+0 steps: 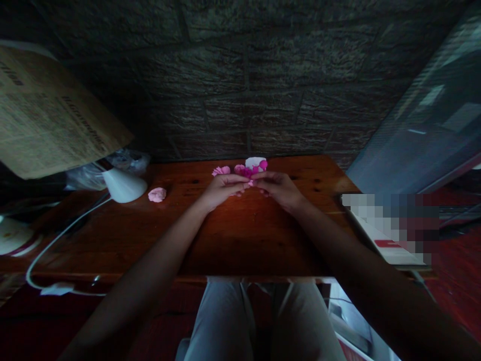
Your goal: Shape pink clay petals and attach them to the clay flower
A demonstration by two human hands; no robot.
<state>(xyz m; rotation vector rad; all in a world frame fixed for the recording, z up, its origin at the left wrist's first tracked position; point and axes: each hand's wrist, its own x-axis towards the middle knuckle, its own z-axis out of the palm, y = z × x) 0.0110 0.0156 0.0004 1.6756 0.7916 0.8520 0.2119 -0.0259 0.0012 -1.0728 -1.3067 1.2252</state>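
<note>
My left hand [224, 187] and my right hand [277, 187] meet fingertip to fingertip over the far middle of a wooden table [244, 235]. Both are pinched on a small pink piece [251, 182] between them; I cannot make out what it is. Just behind the fingers lie magenta and pink flower-like bits [244, 170] and a small white piece [254, 161]. A pink flower [221, 171] lies to their left.
A pale pink lump [157, 194] lies on the table's left part, near a white lamp base [124, 185] with a cable [56, 240] trailing off the edge. A printed paper sheet [48, 120] hangs at left. Papers [391, 245] sit at right. A brick-pattern wall stands behind.
</note>
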